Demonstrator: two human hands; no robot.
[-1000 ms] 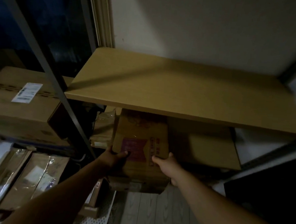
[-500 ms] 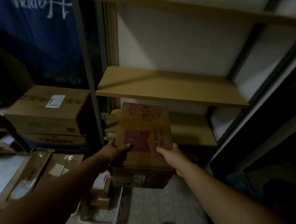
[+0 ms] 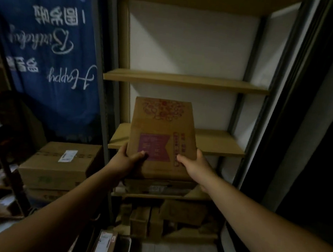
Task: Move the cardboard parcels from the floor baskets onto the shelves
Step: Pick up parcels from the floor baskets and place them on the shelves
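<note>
Cardboard parcel (image 3: 161, 139): w/ purple label, held up in front of middle shelf (image 3: 218, 144), not on it. Left hand (image 3: 126, 160) & right hand (image 3: 193, 165): fingers grasp its lower sides, thumbs on front. Large box (image 3: 60, 164) at left.

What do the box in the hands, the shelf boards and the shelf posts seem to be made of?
The box looks like brown cardboard, matt, with red and purple print. The shelf board seems wood or laminated fibreboard: flat, tan, smooth; no grain shows in this dim light. The posts are probably grey painted metal: thin and straight.
</note>
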